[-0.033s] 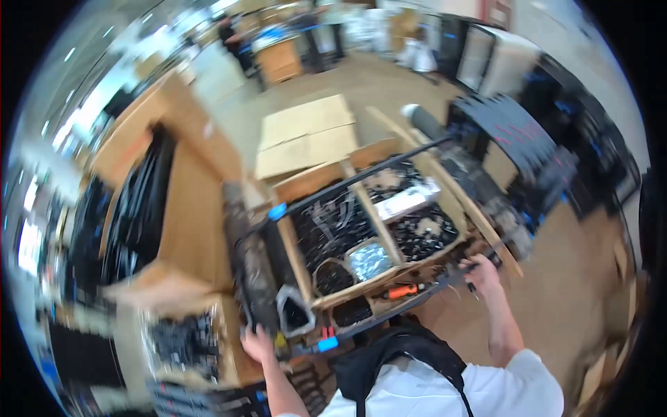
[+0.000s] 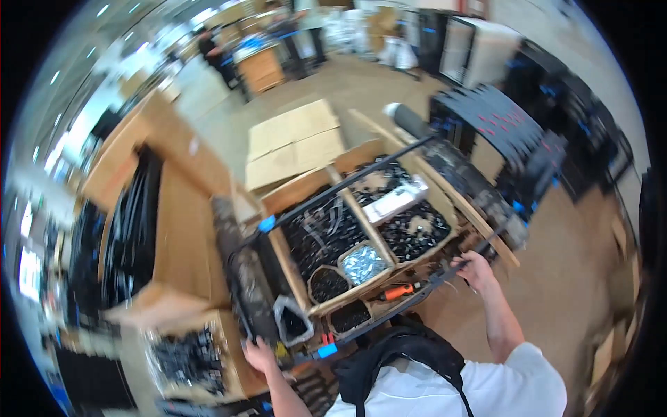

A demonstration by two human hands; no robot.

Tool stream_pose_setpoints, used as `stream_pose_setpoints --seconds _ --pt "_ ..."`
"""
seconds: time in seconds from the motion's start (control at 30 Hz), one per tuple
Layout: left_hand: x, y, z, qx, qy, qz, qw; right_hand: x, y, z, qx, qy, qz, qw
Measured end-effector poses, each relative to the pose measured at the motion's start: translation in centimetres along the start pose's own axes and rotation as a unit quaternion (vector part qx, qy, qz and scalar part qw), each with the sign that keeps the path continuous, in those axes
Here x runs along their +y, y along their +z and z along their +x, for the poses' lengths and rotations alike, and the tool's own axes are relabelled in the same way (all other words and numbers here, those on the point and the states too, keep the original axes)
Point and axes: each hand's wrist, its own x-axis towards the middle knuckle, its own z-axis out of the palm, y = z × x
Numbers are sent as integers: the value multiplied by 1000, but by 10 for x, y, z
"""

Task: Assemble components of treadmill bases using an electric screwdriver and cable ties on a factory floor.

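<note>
My left hand [image 2: 260, 356] is closed around the near left part of a thin black rectangular frame [image 2: 347, 182] with blue pieces at its corners. My right hand [image 2: 474, 270] grips the same frame near its right end. The frame lies tilted across a workbench over a divided cardboard box [image 2: 283, 267] filled with small black parts. Inside the box are a small tub of shiny silver pieces [image 2: 364, 264] and a white narrow carton [image 2: 396, 200]. An orange-handled tool [image 2: 399, 292] lies between the box and the frame's near bar.
At left stands a large open carton [image 2: 187, 236] with black panels, above a bag of black parts [image 2: 187, 354]. A flat closed carton [image 2: 295, 142] lies beyond the bench. Stacked dark panels [image 2: 493, 115] are at the right. Several people [image 2: 215, 52] stand far back by a table.
The view has turned slightly, so the surroundings sit a little further left. Both hands keep their hold on the black frame.
</note>
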Motion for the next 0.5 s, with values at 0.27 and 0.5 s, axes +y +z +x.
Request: stream_pose_setpoints --seconds 0.27,0.5 --pt "23 15 0 -45 9 77 996 -1 -25 -21 18 -55 26 998" --pt "67 -9 -16 48 75 2 996 40 -100 74 79 -86 -525 843"
